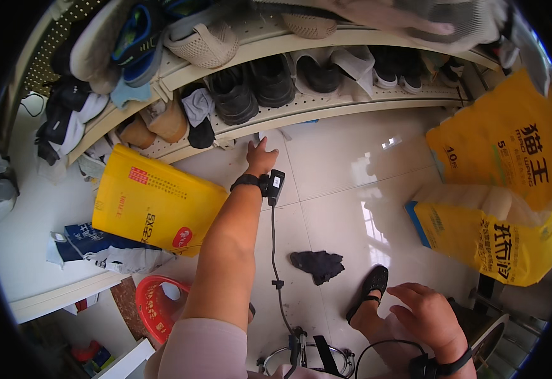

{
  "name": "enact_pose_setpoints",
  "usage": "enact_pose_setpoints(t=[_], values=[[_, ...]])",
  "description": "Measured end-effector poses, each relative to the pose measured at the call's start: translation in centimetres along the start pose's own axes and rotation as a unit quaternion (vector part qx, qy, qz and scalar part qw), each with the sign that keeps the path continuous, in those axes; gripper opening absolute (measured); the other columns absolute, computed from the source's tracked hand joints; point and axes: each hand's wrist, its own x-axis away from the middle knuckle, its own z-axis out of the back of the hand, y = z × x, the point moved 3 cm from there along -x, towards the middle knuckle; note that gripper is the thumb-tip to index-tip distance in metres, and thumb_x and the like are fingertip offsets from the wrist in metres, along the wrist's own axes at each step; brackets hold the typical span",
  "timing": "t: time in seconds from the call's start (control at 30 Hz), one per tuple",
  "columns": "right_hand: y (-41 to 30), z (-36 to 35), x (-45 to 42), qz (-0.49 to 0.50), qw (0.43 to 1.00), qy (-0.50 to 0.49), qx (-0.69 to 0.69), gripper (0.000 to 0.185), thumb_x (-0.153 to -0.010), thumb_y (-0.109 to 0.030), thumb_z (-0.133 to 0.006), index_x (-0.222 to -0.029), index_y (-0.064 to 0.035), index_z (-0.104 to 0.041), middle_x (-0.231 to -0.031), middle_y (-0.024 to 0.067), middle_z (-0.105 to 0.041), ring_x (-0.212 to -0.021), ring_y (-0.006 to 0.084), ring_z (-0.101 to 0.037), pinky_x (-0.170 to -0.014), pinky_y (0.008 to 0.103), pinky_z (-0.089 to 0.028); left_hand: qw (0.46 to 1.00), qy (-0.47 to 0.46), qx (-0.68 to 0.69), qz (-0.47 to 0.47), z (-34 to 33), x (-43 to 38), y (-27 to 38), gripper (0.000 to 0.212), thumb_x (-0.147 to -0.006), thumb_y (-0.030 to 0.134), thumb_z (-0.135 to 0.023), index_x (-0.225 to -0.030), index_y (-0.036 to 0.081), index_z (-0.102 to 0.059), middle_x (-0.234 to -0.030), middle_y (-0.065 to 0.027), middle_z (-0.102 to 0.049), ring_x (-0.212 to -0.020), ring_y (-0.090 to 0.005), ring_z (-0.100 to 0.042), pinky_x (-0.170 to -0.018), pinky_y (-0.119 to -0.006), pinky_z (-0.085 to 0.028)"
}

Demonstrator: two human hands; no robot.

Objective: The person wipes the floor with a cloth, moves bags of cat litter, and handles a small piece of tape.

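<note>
My left hand (261, 156) reaches out, fingers spread, over the tiled floor beside the lowest shelf of a metal shoe rack (238, 135). A small whitish item (266, 136) shows at its fingertips; whether they touch it I cannot tell. My right hand (420, 312) hangs at the lower right with bent fingers and nothing visible in it, near my black shoe (374, 284). A dark crumpled cloth (318, 266) lies on the floor between my arms. Black shoes (271, 80) and tan shoes (167, 121) stand on the rack's lower shelf.
A yellow printed bag (155, 199) lies left of my arm, above a red plastic basket (145, 308). At the right stand an orange bag (498, 142) and a yellow pack of paper rolls (484, 232). A round chrome base (304, 353) is below me; a cable runs up to my left wrist.
</note>
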Motion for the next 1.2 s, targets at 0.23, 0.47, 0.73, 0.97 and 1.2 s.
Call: enact_pose_setpoints(t=[0.23, 0.47, 0.73, 0.97, 1.2], values=[[0.2, 0.4, -3.0, -0.023, 0.993, 0.021, -0.114, 0.033, -0.077, -0.009, -0.067, -0.110, -0.0054, -0.061, -0.099, 0.0148, -0.064, -0.086, 0.0293, -0.063, -0.076, 0.0335, -0.050, 0.986, -0.026, 0.095, -0.136, 0.7, 1.2, -1.5, 0.060, -0.082, 0.026, -0.063, -0.132, -0.001, -0.044, -0.140, -0.0216, -0.039, -0.130, -0.0318, -0.037, -0.107, -0.034, -0.031], [0.5, 0.5, -5.3, -0.022, 0.938, 0.178, -0.297, 0.049, -0.083, -0.016, -0.069, -0.125, -0.0010, -0.051, -0.113, 0.0135, -0.059, -0.095, 0.0193, -0.058, -0.081, 0.0311, -0.049, 0.872, -0.151, 0.110, -0.452, 9.5, 18.6, 12.4, 0.059, -0.082, 0.003, -0.060, -0.137, 0.002, -0.038, -0.143, -0.0169, -0.036, -0.134, -0.0296, -0.033, -0.109, -0.034, -0.027], [-3.6, 1.0, -6.8, -0.005, 0.797, 0.100, -0.596, 0.050, -0.090, -0.039, -0.059, -0.121, -0.0004, -0.056, -0.111, 0.0062, -0.060, -0.097, 0.0130, -0.055, -0.092, 0.0260, -0.040, 0.806, -0.208, 0.150, -0.533, 15.6, 27.4, 16.3, 0.049, -0.081, 0.002, -0.059, -0.129, -0.003, -0.047, -0.139, -0.0130, -0.043, -0.132, -0.0286, -0.036, -0.108, -0.035, -0.029], [-6.8, 0.8, -9.5, -0.041, 0.771, 0.044, -0.634, 0.050, -0.093, -0.045, -0.051, -0.116, -0.0006, -0.058, -0.104, 0.0075, -0.064, -0.099, 0.0149, -0.057, -0.091, 0.0295, -0.043, 0.817, -0.232, 0.326, -0.415, 15.4, 26.9, 13.0, 0.042, -0.086, 0.000, -0.056, -0.128, -0.001, -0.051, -0.137, -0.0122, -0.046, -0.134, -0.0227, -0.035, -0.109, -0.035, -0.027], [-2.6, -2.6, -19.2, -0.069, 0.712, 0.088, -0.693, 0.028, -0.095, -0.028, -0.049, -0.103, -0.0026, -0.058, -0.089, 0.0061, -0.062, -0.076, 0.0143, -0.058, -0.075, 0.0275, -0.050, 0.771, -0.256, 0.560, -0.164, 12.7, 22.7, 6.2, 0.029, -0.093, 0.010, -0.055, -0.120, 0.000, -0.054, -0.117, -0.0051, -0.059, -0.104, -0.0126, -0.057, -0.092, -0.028, -0.044]])
